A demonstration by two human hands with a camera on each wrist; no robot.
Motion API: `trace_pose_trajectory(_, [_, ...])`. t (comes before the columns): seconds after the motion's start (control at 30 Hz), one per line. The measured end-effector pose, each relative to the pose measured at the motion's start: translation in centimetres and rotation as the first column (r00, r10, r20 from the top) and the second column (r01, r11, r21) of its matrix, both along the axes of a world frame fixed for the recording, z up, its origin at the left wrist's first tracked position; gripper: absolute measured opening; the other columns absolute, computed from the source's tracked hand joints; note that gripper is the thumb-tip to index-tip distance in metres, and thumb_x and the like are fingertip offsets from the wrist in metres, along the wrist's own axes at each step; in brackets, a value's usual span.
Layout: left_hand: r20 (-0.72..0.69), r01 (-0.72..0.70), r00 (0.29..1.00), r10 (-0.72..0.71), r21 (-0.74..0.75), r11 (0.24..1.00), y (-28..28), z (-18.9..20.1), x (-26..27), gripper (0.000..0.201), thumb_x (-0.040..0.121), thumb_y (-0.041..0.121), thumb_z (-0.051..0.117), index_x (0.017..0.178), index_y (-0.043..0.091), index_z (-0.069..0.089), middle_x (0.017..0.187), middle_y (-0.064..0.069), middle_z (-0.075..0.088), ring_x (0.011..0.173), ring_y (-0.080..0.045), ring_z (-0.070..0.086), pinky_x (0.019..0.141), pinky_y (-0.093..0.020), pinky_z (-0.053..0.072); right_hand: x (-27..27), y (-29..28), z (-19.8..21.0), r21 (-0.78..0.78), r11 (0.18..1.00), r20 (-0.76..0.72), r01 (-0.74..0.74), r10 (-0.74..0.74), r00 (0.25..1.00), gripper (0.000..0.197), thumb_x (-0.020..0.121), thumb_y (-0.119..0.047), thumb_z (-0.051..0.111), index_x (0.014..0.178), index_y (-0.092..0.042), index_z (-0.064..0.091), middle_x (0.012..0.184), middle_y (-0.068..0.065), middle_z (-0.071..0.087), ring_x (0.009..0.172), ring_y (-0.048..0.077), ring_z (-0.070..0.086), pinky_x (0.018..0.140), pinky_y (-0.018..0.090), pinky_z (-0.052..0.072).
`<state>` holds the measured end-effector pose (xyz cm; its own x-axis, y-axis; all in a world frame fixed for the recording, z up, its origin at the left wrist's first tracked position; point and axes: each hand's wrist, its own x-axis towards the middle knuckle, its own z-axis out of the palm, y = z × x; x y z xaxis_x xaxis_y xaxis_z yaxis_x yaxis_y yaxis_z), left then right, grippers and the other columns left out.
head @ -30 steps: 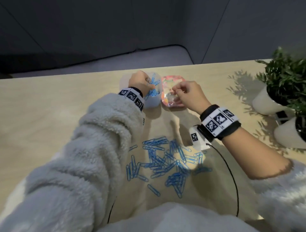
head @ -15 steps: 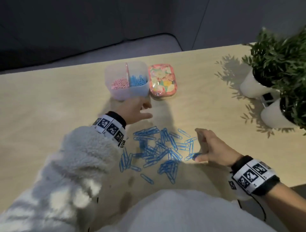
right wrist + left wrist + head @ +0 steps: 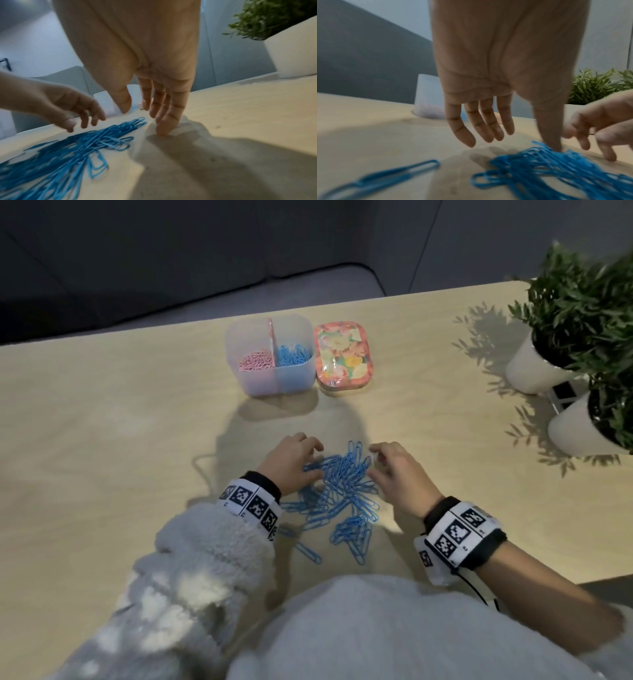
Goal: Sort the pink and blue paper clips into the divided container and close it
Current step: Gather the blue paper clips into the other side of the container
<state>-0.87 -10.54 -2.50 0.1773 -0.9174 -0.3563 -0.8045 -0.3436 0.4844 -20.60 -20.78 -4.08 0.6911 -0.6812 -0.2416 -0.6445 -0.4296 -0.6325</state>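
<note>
Both hands, left hand (image 3: 291,463) and right hand (image 3: 399,474), spread loose-fingered and empty around the blue wire paper clips (image 3: 342,491) mid-bench; light, slippery, tangling — pinch clumps from underneath.

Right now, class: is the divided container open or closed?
Open. The divided container shows pink and blue clips inside; its floral lid lies beside it.

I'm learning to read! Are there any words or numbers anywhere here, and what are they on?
No words or numbers can be read.
Wristband on the left wrist: black-and-white square code patterns; tiny marks beneath, too small to read.
Wristband on the right wrist: the same.
Floral lid: only a flower picture, no letters.
</note>
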Motion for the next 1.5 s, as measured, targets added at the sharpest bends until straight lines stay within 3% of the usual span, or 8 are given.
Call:
trace_pose_trajectory(0.2, [0.138,0.083,0.986,-0.097,0.103,0.991,1.9,0.0,-0.1,0.104,0.048,0.059,0.08,0.134,0.02,0.036,0.124,-0.003,0.043,0.113,-0.024,0.04,0.098,-0.038,0.04,0.7,0.4,0.7,-0.032,0.999,-0.193,-0.019,0.012,0.981,0.073,0.07,-0.053,0.07,0.124,-0.01,0.046,0.118,0.011,0.047,0.113,0.027,0.046,0.095,0.043,0.044])
trace_pose_trajectory(0.33, [0.158,0.106,0.981,-0.117,0.072,0.992,0.8,-0.3,-1.1,0.088,0.054,0.049,0.081,0.127,0.017,0.043,0.118,-0.006,0.046,0.108,-0.025,0.042,0.092,-0.035,0.04,3.1,2.1,1.2,-0.023,0.985,-0.215,-0.173,0.164,0.963,0.081,0.062,-0.05,0.077,0.127,-0.016,0.042,0.118,0.007,0.042,0.112,0.024,0.04,0.089,0.04,0.046])
trace_pose_trajectory(0.43, [0.088,0.092,0.991,-0.098,0.071,0.993,0.2,-0.2,-1.0,0.061,0.065,0.036,0.079,0.114,0.012,0.051,0.112,-0.009,0.052,0.102,-0.027,0.048,0.088,-0.036,0.041,4.1,2.8,0.9,-0.025,0.974,-0.207,-0.226,0.216,0.954,0.057,0.077,-0.024,0.07,0.126,-0.013,0.044,0.121,0.009,0.041,0.115,0.027,0.039,0.091,0.038,0.044])
trace_pose_trajectory(0.77, [0.065,0.024,0.998,-0.024,0.002,1.0,0.3,-0.1,-0.7,0.021,0.083,0.021,0.064,0.095,0.004,0.06,0.098,-0.014,0.061,0.092,-0.031,0.056,0.074,-0.032,0.038,5.0,1.6,0.8,0.031,0.992,-0.076,-0.123,0.125,0.989,0.022,0.086,-0.005,0.057,0.107,-0.007,0.06,0.112,0.013,0.059,0.103,0.029,0.055,0.09,0.035,0.043])
trace_pose_trajectory(1.03, [0.027,-0.068,0.997,0.07,-0.04,0.997,1.2,0.6,0.3,0.017,0.085,0.02,0.062,0.095,0.007,0.063,0.097,-0.011,0.069,0.091,-0.029,0.061,0.076,-0.032,0.043,7.1,-3.3,5.8,0.199,0.975,0.072,-0.093,0.08,0.994,0.01,0.08,-0.003,0.066,0.083,-0.012,0.063,0.093,0.012,0.064,0.061,0.014,0.055,0.057,0.019,0.046])
trace_pose_trajectory(1.17, [-0.009,-0.14,0.99,0.14,-0.096,0.985,1.5,1.2,0.7,0.014,0.083,0.019,0.064,0.094,0.01,0.066,0.095,-0.01,0.071,0.089,-0.028,0.062,0.073,-0.028,0.041,11.6,-6.8,8.7,0.22,0.975,0.221,-0.033,-0.016,0.975,0.037,0.076,0.009,0.064,0.059,-0.014,0.04,0.067,0.008,0.047,0.037,0.0,0.046,0.041,0.016,0.044])
trace_pose_trajectory(1.4, [-0.134,-0.238,0.967,0.217,-0.169,0.956,0.9,2.5,2.0,0.012,0.081,0.014,0.065,0.088,0.005,0.065,0.087,-0.011,0.07,0.079,-0.024,0.061,0.072,-0.031,0.046,20.3,-9.7,8.9,0.097,0.991,0.198,0.092,-0.11,0.974,0.025,0.077,0.001,0.065,0.063,-0.013,0.05,0.062,-0.007,0.044,0.051,0.004,0.046,0.048,0.01,0.042])
trace_pose_trajectory(1.5, [-0.199,-0.292,0.947,0.252,-0.209,0.933,-0.4,3.7,2.9,0.011,0.081,0.01,0.064,0.087,0.0,0.064,0.081,-0.018,0.069,0.076,-0.031,0.061,0.076,-0.042,0.05,21.8,-9.5,8.0,0.027,0.998,0.098,0.06,-0.063,0.993,0.011,0.08,-0.002,0.062,0.091,-0.004,0.064,0.09,0.008,0.061,0.08,0.017,0.056,0.077,0.017,0.048])
